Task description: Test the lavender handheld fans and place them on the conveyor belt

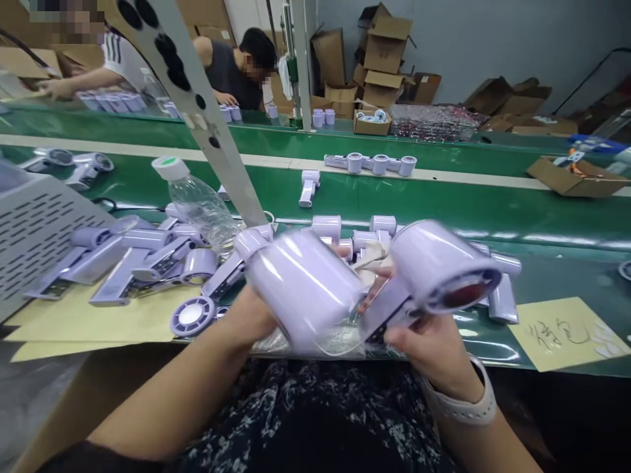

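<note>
My left hand (256, 318), at eleven o'clock, is gripping a blurred lilac drum-headed device (305, 289); the drum is hiding most of my fingers. My right hand (438, 348), at one o'clock, is pinching the handle of a second lilac device (438, 259), its round, dark-red-centred face tilting toward me. I cannot tell whether the two devices are touching. A heap of similar devices (121, 272) is lying at ten o'clock, beside a slotted white basket (54, 223). A clear bottle (202, 203) with a white-and-green cap is leaning at eleven. A handwritten yellow sheet (537, 335) is lying at two. Farther off, on the green bench (444, 203), a row of devices (380, 164) is resting near twelve and an open carton (566, 180) is sitting at two. Across, a co-worker in a dark top (224, 69) is bending forward at eleven.
</note>
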The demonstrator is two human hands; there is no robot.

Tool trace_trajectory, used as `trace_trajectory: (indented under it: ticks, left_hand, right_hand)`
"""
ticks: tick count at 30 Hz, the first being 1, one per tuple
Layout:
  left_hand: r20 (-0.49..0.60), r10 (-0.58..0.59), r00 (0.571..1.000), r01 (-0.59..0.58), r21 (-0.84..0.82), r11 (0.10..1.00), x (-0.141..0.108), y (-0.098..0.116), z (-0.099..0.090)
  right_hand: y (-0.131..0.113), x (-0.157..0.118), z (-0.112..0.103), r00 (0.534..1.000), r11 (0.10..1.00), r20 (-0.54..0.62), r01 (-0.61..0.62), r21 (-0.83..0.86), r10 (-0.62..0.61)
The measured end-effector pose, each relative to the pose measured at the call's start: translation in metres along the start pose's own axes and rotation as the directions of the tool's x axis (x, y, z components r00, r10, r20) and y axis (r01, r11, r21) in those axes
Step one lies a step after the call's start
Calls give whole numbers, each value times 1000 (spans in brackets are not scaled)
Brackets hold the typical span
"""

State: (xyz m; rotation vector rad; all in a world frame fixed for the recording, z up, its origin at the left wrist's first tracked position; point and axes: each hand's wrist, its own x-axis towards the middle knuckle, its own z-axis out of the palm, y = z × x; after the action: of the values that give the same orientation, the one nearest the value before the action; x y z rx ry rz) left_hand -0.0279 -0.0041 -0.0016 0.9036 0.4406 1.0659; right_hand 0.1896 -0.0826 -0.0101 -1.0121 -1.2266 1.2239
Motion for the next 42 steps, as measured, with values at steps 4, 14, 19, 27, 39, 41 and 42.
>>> trace_trajectory:
  ticks: [4, 14, 19, 27, 39, 41, 42]
  left_hand:
    - [0, -25, 1000, 25, -13, 1000, 3, 1, 12]
    - [297, -40, 954, 8, 110, 994, -19, -15, 26]
    - [309, -116, 944, 69, 160, 985, -13, -28, 21]
    - [262, -116, 958, 94, 93, 991, -15, -33, 21]
    - [97, -160, 982, 165, -37, 986, -6, -37, 23]
    - [179, -173, 969, 179, -18, 984, -7, -34, 23]
    - [227, -175, 958, 177, 11, 984, -8, -33, 23]
  right_hand:
    - [0, 11, -4, 985, 997, -171, 49, 63, -37]
    - [-4, -3, 7, 999, 945, 6, -34, 326, 34]
    - [8, 2, 14, 1000, 925, 1, -18, 378, 19]
    - [13, -1, 14, 998, 915, 11, -55, 399, 56]
    - [17, -2, 11, 989, 924, -58, -108, 366, 139]
    - [15, -4, 9, 989, 930, -47, -116, 349, 140]
    - [14, -5, 9, 991, 933, -36, -111, 342, 131]
